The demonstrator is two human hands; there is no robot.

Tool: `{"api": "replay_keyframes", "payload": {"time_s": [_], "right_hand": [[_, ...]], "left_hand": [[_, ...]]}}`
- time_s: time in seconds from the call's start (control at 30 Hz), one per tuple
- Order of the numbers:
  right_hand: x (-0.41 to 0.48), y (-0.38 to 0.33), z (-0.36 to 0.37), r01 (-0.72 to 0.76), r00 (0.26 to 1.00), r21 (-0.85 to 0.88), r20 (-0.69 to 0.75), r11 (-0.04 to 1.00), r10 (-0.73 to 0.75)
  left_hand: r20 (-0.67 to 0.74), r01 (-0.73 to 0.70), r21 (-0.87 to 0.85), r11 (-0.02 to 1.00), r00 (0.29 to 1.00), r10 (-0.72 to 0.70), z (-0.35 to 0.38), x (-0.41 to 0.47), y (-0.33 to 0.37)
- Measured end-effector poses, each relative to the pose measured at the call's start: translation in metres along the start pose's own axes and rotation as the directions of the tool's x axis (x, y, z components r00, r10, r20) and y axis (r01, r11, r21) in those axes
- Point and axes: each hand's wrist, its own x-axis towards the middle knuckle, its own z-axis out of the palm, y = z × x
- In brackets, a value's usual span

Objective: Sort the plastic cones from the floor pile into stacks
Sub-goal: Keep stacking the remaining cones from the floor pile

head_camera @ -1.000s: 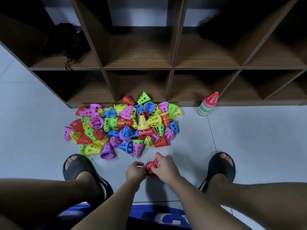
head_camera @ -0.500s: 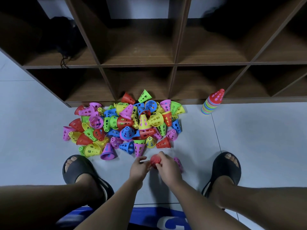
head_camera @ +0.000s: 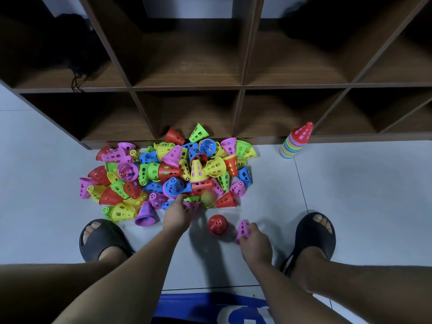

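This is an indoor storage corner of a home or playroom kind; which of the two cannot be told. Beyond the pink cone pinched in the right hand stands a dark wooden cubby shelf of open square compartments, its base on the floor. Under the grip, that floor is pale smooth tile with thin grout lines. Far beyond and left of the grip, a dark bundle with a dangling cord sits in one compartment. Black slide sandals on bare feet flank the grip. Nearer the person than the grip lies a blue surface with white lettering. Bright perforated toy cones are heaped beyond and left of the grip, and a stack of them stands beyond and right of it, beside the shelf.
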Motion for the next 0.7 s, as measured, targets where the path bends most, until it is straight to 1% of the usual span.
{"api": "replay_keyframes", "payload": {"time_s": [0.07,0.13,0.27,0.43,0.5,0.57,0.63,0.7], "right_hand": [[0.002,0.004,0.002,-0.015,0.999,-0.005,0.028,1.000,0.015],[0.004,0.005,0.003,-0.039,0.998,0.020,0.055,0.999,0.038],[0.007,0.005,0.005,-0.089,0.994,0.123,0.075,0.988,0.080],[0.011,0.008,0.005,-0.092,0.996,0.197,0.023,0.976,0.089],[0.013,0.007,0.001,-0.106,0.994,0.193,-0.007,0.976,0.110],[0.015,0.004,-0.006,-0.124,0.992,0.182,-0.007,0.976,0.127],[0.017,0.000,-0.013,-0.148,0.988,0.214,-0.007,0.966,0.153],[0.023,-0.006,-0.015,-0.183,0.981,0.305,-0.011,0.934,0.195]], "left_hand": [[0.036,-0.016,0.108,0.994,0.999,0.012,-0.002,0.005,-0.001],[0.065,-0.041,0.179,0.983,0.997,0.029,-0.003,0.004,-0.001],[0.074,-0.046,0.226,0.973,0.997,0.030,0.003,-0.002,-0.009],[0.123,-0.062,0.284,0.957,0.992,0.028,0.010,-0.015,-0.021],[0.127,-0.060,0.269,0.961,0.992,0.026,0.009,-0.021,-0.021],[0.114,-0.017,0.205,0.979,0.993,-0.007,0.007,-0.025,-0.019],[0.082,0.037,0.098,0.994,0.996,-0.045,0.003,-0.028,-0.016],[0.026,0.079,-0.029,0.996,0.997,-0.078,-0.003,-0.032,-0.013]]}}
